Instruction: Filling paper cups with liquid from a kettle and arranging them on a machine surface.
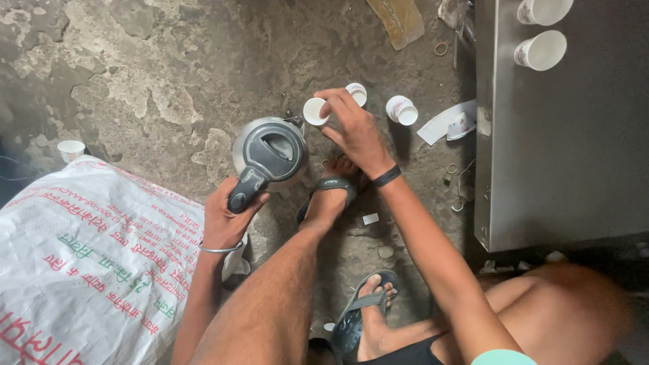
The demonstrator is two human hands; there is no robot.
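Both hands busy: grey kettle (270,152) (lid shut), small white cup (315,111)

I see one white woven sack (88,263) lying bottom left on the floor (169,81), bulging, printed in red and green. Small white scrap (370,218) by the sandalled foot, possibly a label. No screens or signs.

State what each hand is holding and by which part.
The left hand grips the grey kettle by its dark handle. The right hand holds a small white paper cup by its rim and side, at the kettle's spout.
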